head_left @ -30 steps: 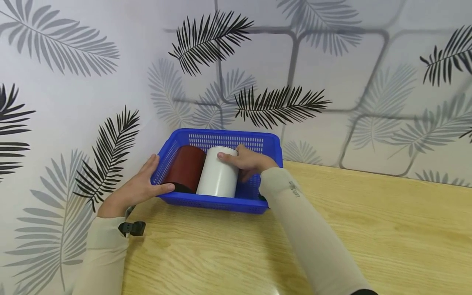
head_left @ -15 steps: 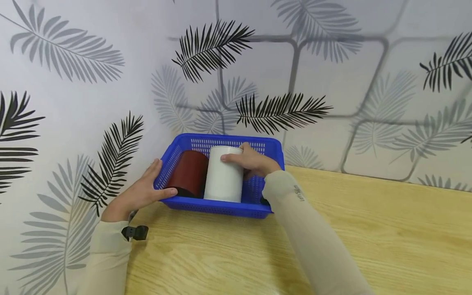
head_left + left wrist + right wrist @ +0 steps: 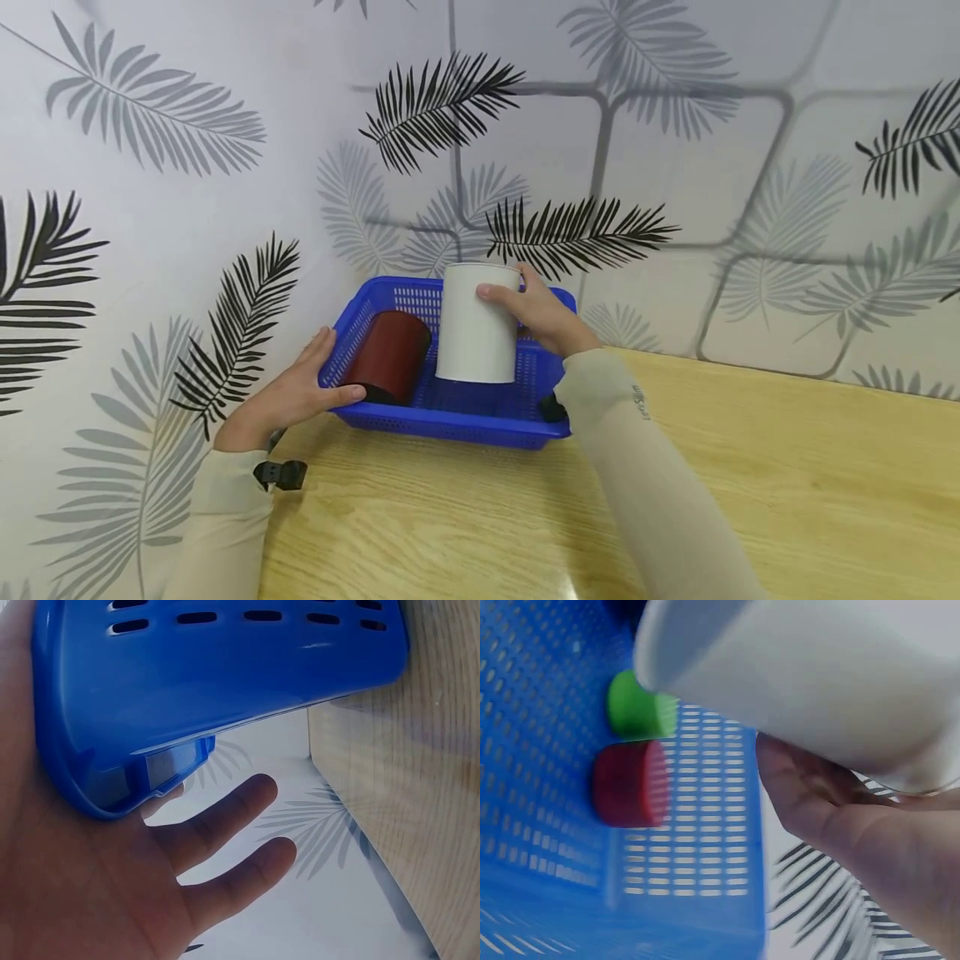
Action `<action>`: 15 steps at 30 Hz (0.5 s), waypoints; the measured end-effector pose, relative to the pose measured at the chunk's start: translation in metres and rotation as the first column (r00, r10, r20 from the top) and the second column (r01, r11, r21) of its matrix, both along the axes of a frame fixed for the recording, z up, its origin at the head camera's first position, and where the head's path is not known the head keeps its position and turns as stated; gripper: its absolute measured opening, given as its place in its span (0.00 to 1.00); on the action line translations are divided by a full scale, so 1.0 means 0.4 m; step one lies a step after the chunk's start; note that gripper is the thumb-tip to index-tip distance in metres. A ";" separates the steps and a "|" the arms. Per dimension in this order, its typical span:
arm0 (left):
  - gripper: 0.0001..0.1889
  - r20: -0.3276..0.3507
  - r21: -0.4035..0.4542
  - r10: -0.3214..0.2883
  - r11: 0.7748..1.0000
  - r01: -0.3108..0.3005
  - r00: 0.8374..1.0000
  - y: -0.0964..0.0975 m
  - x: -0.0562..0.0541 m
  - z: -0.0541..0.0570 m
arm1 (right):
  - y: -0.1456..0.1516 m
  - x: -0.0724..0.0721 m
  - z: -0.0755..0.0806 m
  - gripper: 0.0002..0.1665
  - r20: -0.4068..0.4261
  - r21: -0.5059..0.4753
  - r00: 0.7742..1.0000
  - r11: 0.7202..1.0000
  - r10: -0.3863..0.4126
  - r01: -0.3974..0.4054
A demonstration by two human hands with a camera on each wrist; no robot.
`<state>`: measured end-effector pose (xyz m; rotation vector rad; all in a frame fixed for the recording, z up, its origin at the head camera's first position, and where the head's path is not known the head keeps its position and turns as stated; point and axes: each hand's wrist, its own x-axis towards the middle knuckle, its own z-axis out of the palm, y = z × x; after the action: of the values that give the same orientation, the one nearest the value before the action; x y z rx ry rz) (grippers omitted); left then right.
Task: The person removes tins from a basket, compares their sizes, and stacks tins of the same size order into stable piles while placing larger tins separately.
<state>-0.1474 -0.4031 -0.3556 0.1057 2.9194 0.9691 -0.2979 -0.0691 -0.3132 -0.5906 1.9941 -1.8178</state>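
My right hand grips a plain white cylinder near its upper end, thumb on the near side. The cylinder is upright over the blue plastic basket, its lower end raised off the basket's floor. From the right wrist, the white cylinder shows a pale rim at its lower end. My left hand rests against the basket's left corner, thumb along the front rim. In the left wrist view its fingers stretch out straight past the basket wall. Beside the white cylinder, a dark red cylinder lies tilted inside the basket.
Inside the basket, the right wrist view shows a small green cylinder-shaped thing and a small red one. A wood-grain table carries the basket. Close behind and to the left stand leaf-patterned walls.
My right hand has raised the white cylinder from lying against the red one, tipped it upright and shifted it right. My left hand stays at the basket's corner. The head view has shifted slightly.
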 end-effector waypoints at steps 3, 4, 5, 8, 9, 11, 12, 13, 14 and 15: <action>0.61 -0.009 -0.001 -0.006 1.000 0.006 1.000 0.002 -0.004 -0.004 | 0.013 0.012 0.023 0.50 -0.083 -0.077 0.996 0.997 -0.012 0.005; 0.61 -0.011 -0.002 -0.007 1.000 0.007 1.000 0.002 -0.004 -0.006 | 0.018 0.017 0.028 0.49 -0.104 -0.098 0.994 0.995 -0.020 0.010; 0.61 -0.013 -0.005 -0.006 1.000 0.006 1.000 0.002 -0.004 -0.007 | 0.022 0.020 0.033 0.49 -0.126 -0.119 0.992 0.993 -0.026 0.011; 0.61 -0.017 -0.012 -0.004 1.000 0.004 1.000 0.002 -0.002 -0.010 | 0.036 0.035 0.045 0.51 -0.172 -0.170 0.983 0.985 -0.057 0.027; 0.61 -0.017 -0.008 -0.003 1.000 0.003 1.000 0.002 -0.001 -0.010 | 0.041 0.039 0.049 0.51 -0.186 -0.181 0.980 0.983 -0.069 0.035; 0.61 -0.021 -0.001 -0.004 1.000 0.004 1.000 0.001 0.000 -0.010 | 0.054 0.045 0.055 0.52 -0.217 -0.185 0.972 0.982 -0.090 0.049; 0.61 -0.023 0.003 -0.004 1.000 0.004 1.000 0.001 0.000 -0.010 | 0.061 0.049 0.059 0.52 -0.229 -0.186 0.969 0.981 -0.097 0.054; 0.61 -0.026 0.007 -0.003 1.000 0.003 1.000 0.000 0.000 -0.009 | 0.068 0.052 0.063 0.53 -0.239 -0.186 0.966 0.981 -0.102 0.057; 0.61 -0.030 0.008 -0.003 1.000 0.004 1.000 -0.001 0.000 -0.008 | 0.076 0.055 0.067 0.53 -0.247 -0.181 0.964 0.982 -0.104 0.059; 0.61 -0.033 0.007 -0.002 1.000 0.002 0.999 -0.002 0.000 -0.008 | 0.083 0.057 0.070 0.55 -0.255 -0.170 0.961 0.983 -0.107 0.064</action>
<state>-0.1473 -0.4040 -0.3587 0.1267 2.9450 0.9875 -0.2749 -0.0358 -0.2851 -0.8472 2.0802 -2.0597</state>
